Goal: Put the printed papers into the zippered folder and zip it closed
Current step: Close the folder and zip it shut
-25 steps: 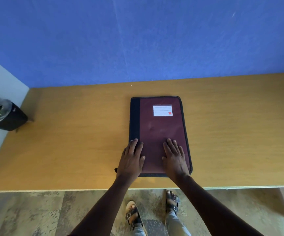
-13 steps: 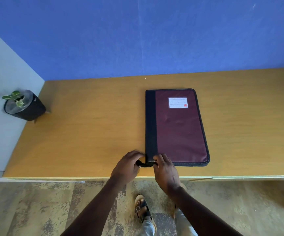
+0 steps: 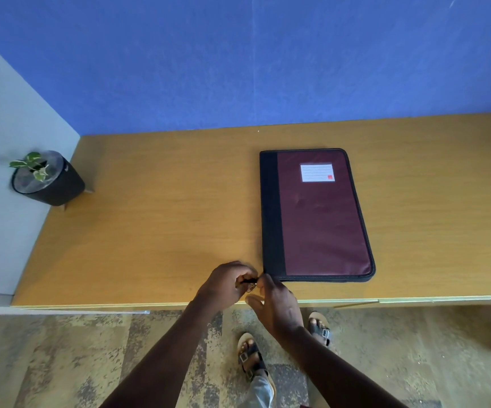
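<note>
While left hand (image 3: 226,282) pinches zipper pull (image 3: 250,285) and right hand (image 3: 278,301) pinches beside it, folder (image 3: 317,214) lies shut on tabletop (image 3: 164,225); brace corner, draw pull steadily along track.

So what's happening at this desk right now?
A person stands at a wooden desk with a closed maroon zippered folder lying flat on it. Both hands are at the folder's near left corner: the left hand pinches a small dark zipper tab, and the right hand meets it at the same spot. No loose papers are visible. A small potted plant stands beside the desk's left end.
</note>
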The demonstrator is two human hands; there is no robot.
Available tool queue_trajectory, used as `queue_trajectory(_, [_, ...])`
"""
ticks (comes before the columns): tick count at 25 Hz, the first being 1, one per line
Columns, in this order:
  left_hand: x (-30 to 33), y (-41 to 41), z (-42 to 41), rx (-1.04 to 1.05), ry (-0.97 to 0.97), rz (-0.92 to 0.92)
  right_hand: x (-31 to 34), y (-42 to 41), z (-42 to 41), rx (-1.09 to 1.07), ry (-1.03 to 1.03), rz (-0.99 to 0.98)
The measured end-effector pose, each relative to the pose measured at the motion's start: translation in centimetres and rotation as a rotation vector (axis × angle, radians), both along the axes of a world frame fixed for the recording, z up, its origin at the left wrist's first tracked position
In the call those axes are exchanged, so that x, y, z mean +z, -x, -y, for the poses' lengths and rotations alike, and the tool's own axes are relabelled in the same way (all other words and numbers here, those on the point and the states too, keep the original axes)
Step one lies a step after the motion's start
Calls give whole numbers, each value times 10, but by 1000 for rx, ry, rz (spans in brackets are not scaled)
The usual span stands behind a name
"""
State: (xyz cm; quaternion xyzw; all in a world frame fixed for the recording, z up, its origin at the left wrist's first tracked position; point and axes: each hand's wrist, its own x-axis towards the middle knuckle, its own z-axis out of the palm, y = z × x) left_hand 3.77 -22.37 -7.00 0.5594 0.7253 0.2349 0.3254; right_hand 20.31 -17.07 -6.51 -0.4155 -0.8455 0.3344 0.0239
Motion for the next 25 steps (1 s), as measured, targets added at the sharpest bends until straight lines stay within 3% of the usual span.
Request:
queue_trajectory(18, [8,-5,-11,101,160,147,6,22,6,-141,81,98])
queue_trajectory(25, [9,-3,-9,-19,143,79,7,19,2,-58,-25,163])
